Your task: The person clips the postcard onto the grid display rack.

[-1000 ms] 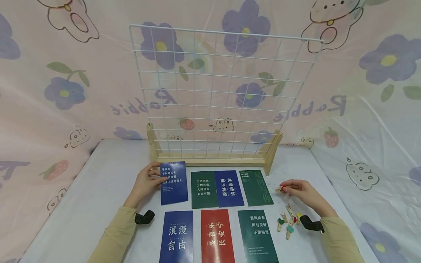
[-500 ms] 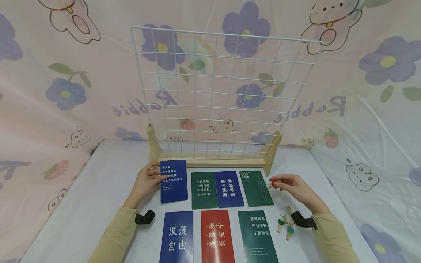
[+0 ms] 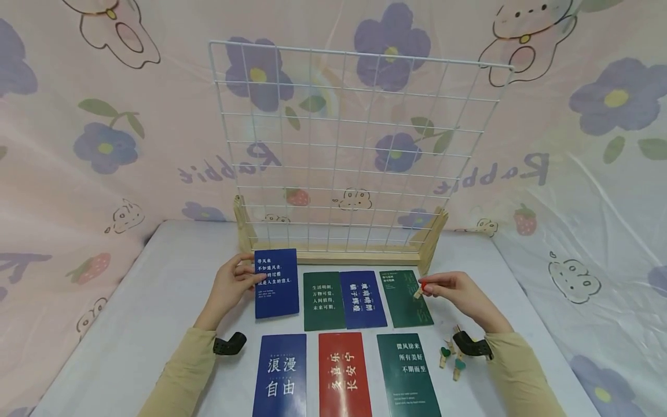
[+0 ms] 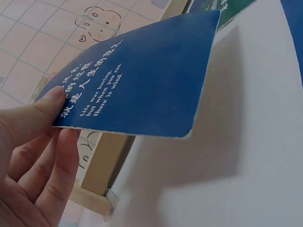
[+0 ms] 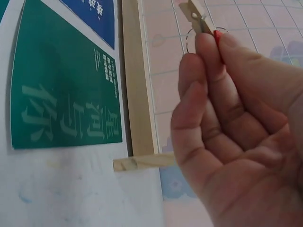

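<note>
My left hand (image 3: 233,288) pinches a blue card (image 3: 277,289) with white writing by its left edge, thumb on the front. In the left wrist view the card (image 4: 151,78) is lifted and tilted, casting a shadow on the white table. My right hand (image 3: 456,295) pinches a small wooden clothespin (image 3: 418,292) with a red decoration, over the right edge of a green card (image 3: 401,304). In the right wrist view the clothespin (image 5: 196,16) points up from between thumb and fingertip. Behind the cards stands a white wire grid (image 3: 354,121) in a wooden base (image 3: 333,257).
A green card (image 3: 320,315) and a blue card (image 3: 365,318) lie in the back row. In front lie a blue card (image 3: 278,399), a red card (image 3: 344,399) and a green card (image 3: 403,388). Several clothespins (image 3: 456,370) lie near the right wrist. A patterned cloth (image 3: 156,191) hangs behind.
My right hand has moved left with the clothespin, away from the pile and toward the green card. My left hand has raised the blue card slightly toward the grid.
</note>
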A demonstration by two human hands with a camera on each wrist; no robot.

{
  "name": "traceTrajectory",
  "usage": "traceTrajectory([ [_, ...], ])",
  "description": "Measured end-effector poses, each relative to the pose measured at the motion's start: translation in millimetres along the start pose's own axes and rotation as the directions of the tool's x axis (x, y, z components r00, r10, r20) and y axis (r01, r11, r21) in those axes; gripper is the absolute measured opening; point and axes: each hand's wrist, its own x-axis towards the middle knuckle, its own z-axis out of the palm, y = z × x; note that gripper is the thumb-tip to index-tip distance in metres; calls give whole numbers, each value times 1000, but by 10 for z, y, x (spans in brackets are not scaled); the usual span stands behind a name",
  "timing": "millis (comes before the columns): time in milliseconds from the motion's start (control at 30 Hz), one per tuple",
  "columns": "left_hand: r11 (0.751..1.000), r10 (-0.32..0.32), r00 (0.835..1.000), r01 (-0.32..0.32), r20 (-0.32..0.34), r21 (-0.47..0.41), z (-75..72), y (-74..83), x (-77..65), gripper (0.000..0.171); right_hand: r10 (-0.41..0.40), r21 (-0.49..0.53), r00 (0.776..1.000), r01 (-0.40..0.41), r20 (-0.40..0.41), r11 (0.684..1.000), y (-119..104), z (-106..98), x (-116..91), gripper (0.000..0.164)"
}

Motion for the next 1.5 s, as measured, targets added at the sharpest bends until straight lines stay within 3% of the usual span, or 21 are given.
traceTrajectory([
  [433,998,53,998,-54,-35,-27,38,96,32,45,-54,-19,997,55,55,998,-77,100,209,31],
  [667,998,62,995,-64,-80,-14,47,175,43,42,-74,-8,996,74,43,997,-236,144,294,28],
  [967,993,110,987,-113,-114,-19,55,528,-23,36,-107,-76,992,112,63,991,-474,242,455,27],
  [1200,989,145,980,-149,-132,-20,75,567,-8,34,-167,-54,977,175,133,983,-843,348,497,22],
  [1500,988,149,973,-155,-176,-21,89,634,39,31,-214,-90,965,229,153,969,-918,333,695,22],
])
